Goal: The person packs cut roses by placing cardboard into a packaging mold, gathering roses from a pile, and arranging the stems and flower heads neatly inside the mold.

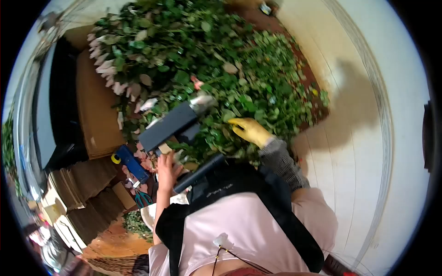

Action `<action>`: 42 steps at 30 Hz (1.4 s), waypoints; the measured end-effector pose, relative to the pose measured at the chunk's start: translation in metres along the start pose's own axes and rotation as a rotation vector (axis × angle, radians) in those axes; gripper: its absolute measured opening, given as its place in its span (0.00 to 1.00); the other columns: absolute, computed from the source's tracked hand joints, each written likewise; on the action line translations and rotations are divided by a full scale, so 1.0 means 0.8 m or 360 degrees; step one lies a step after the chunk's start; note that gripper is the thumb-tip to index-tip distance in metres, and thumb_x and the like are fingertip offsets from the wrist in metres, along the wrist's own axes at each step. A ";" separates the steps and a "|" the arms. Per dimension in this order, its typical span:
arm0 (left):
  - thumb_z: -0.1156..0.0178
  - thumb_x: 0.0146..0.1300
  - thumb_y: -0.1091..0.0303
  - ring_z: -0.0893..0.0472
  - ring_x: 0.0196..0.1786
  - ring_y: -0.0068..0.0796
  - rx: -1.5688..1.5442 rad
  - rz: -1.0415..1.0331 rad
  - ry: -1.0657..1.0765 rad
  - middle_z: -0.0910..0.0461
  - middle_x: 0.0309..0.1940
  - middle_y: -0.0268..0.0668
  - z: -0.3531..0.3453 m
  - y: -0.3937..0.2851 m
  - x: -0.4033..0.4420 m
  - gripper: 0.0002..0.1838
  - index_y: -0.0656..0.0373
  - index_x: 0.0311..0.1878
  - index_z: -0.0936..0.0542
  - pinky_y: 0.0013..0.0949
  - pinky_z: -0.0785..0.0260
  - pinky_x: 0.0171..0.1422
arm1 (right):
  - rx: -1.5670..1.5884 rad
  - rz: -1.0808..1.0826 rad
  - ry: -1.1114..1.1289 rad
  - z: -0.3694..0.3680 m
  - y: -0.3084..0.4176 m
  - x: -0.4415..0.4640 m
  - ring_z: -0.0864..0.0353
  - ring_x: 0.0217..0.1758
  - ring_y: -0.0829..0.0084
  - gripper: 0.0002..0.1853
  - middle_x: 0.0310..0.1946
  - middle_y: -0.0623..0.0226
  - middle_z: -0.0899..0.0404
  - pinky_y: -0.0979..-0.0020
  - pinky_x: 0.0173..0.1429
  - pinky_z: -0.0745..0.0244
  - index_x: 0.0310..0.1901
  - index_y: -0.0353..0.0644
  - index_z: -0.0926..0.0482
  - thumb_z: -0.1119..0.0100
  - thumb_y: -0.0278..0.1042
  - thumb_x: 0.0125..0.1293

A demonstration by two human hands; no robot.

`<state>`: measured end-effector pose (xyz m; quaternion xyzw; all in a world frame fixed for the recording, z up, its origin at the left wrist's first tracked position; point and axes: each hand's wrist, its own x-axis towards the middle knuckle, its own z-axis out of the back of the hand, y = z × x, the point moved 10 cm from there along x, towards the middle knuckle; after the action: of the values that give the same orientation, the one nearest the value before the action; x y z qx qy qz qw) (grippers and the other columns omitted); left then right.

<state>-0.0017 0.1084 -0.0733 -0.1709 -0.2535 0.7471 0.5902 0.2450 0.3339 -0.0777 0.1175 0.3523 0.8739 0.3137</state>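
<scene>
My left hand (167,174), bare, is beside the lower end of a long dark grey block (168,126), its fingers apart near a small tan piece (165,148). My right hand (252,132) wears a yellow glove. It lies at the edge of a large heap of leafy green stems (184,50), thumb and forefinger parted around some leaves; nothing can be made out in its grasp. A dark cylinder (199,174) lies between my hands, close to my apron. Pale pink flower heads (107,68) line the heap's left side.
Left of the block are a blue object (132,162), teal-handled scissors (143,198) and scattered pink petals (145,162). Stacked cardboard (85,184) and a brown carton (96,106) stand further left. At the lower left is a person (50,244) near a wicker basket (113,264).
</scene>
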 end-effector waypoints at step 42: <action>0.26 0.46 0.68 0.26 0.52 0.52 -0.0281 0.0311 -0.0158 0.26 0.47 0.46 -0.023 0.034 -0.014 0.30 0.60 0.55 0.23 0.49 0.32 0.57 | -0.0404 0.0295 0.0361 0.130 0.117 0.129 0.15 0.42 0.66 0.18 0.43 0.62 0.13 0.68 0.48 0.17 0.52 0.52 0.13 0.38 0.19 0.63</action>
<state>-0.0105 0.0959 -0.1048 -0.2090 -0.3293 0.7833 0.4840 0.1658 0.4030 0.0605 0.0098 0.2600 0.9441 0.2023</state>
